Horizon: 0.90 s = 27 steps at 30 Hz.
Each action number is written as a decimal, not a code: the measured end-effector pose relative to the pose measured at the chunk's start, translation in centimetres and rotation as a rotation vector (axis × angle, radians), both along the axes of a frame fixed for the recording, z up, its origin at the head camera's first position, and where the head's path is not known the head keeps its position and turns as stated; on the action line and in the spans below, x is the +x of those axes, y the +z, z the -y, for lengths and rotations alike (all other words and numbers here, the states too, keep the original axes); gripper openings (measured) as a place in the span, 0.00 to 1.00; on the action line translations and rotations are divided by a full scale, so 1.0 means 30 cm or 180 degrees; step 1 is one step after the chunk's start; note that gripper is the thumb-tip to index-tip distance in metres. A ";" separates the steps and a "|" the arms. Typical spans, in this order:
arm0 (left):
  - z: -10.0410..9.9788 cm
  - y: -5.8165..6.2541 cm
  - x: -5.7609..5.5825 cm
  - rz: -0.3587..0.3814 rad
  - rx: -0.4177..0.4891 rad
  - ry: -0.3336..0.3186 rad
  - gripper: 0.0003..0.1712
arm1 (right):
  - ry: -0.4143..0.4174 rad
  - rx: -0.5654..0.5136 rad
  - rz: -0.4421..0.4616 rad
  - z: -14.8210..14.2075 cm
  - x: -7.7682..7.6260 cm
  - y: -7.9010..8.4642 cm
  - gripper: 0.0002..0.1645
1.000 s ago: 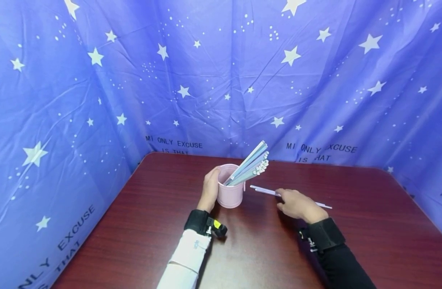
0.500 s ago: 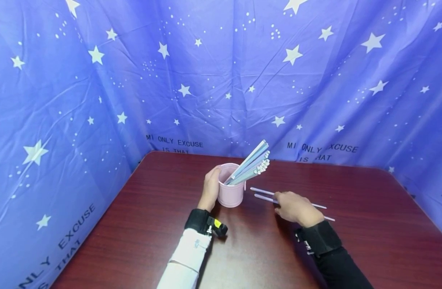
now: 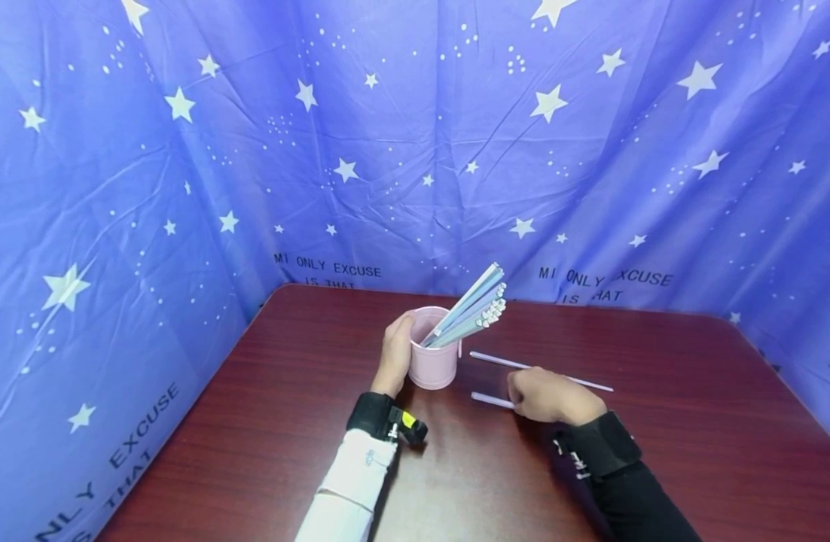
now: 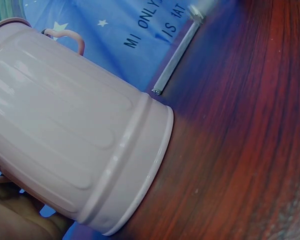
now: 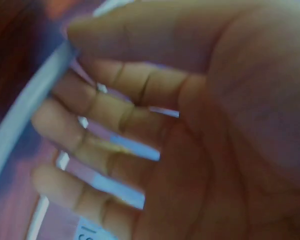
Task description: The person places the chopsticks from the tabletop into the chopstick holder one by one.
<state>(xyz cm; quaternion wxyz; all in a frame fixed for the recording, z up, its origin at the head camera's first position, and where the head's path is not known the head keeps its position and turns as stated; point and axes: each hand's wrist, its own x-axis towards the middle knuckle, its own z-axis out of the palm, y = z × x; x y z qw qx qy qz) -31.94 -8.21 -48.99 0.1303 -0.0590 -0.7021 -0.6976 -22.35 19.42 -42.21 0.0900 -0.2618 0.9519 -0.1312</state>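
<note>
A small pink bucket (image 3: 433, 367) stands upright on the table, with a bunch of pale blue and lilac chopsticks (image 3: 471, 312) leaning out to its right. My left hand (image 3: 393, 354) grips the bucket's left side; in the left wrist view, part of that hand (image 4: 20, 217) shows beneath the tilted-looking bucket (image 4: 75, 115). To the right, my right hand (image 3: 550, 395) pinches one lilac chopstick (image 3: 491, 400), its thick end pointing left. Thumb and forefinger meet on that chopstick (image 5: 27, 107) in the blurred right wrist view. Another lilac chopstick (image 3: 492, 360) lies on the table behind this hand, partly covered by it.
The dark red wooden table (image 3: 273, 452) has rounded back corners. A blue curtain (image 3: 415, 150) with white stars and printed lettering hangs along its back and left sides. Black bands (image 3: 605, 446) with small cameras are strapped on both wrists.
The two loose chopsticks, side by side before, are now apart. My right hand has drawn one toward the front and lifted hold of it, while the left hand and bucket stay still.
</note>
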 end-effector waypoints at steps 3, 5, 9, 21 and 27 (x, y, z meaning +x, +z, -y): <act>-0.001 -0.010 -0.009 -0.0044 0.0010 0.0003 0.24 | 0.0246 -0.0345 0.0077 0.030 0.048 0.103 0.11; -0.001 -0.020 -0.015 -0.0080 0.0028 -0.0009 0.24 | 0.0343 -0.0530 -0.0060 0.045 0.067 0.153 0.08; -0.001 -0.022 -0.011 -0.0068 0.0046 -0.0025 0.24 | 0.0401 -0.0783 -0.0474 0.060 0.082 0.206 0.10; -0.023 0.138 0.118 0.0229 0.0108 0.0026 0.24 | 0.0431 -0.0123 0.0295 0.154 0.118 0.133 0.17; -0.021 0.132 0.112 0.0150 0.0065 -0.0029 0.25 | 0.0510 0.0069 0.0004 0.193 0.119 0.066 0.17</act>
